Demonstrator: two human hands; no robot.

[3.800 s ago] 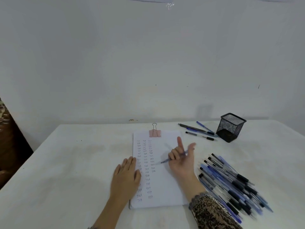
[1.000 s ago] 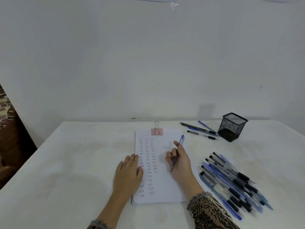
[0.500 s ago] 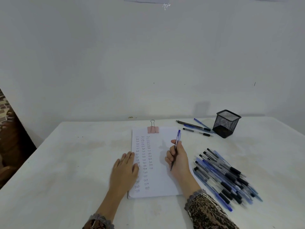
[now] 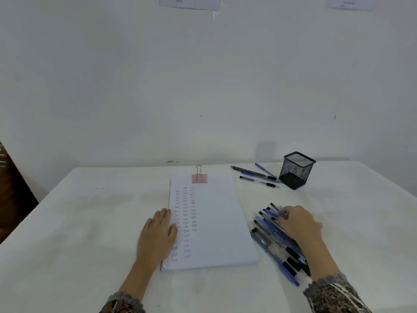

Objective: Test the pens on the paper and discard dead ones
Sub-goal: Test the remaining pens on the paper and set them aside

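A white paper pad (image 4: 216,222) held by a pink binder clip (image 4: 199,178) lies in the middle of the table, with columns of small handwritten test marks on its left half. My left hand (image 4: 156,233) rests flat on the pad's left edge. A pile of several blue and black pens (image 4: 274,242) lies to the right of the pad. My right hand (image 4: 299,224), blurred by motion, is over the far end of that pile, its fingers curled on a blue pen (image 4: 274,213).
A black mesh pen cup (image 4: 296,170) stands at the back right. Three pens (image 4: 257,176) lie on the table just left of it. The white wall runs along the table's far edge, and a brown object (image 4: 11,193) sits beyond the left edge.
My right hand has left the pad and moved right to the pen pile, carrying the blue pen it held upright over the paper. My left hand has stayed on the pad.
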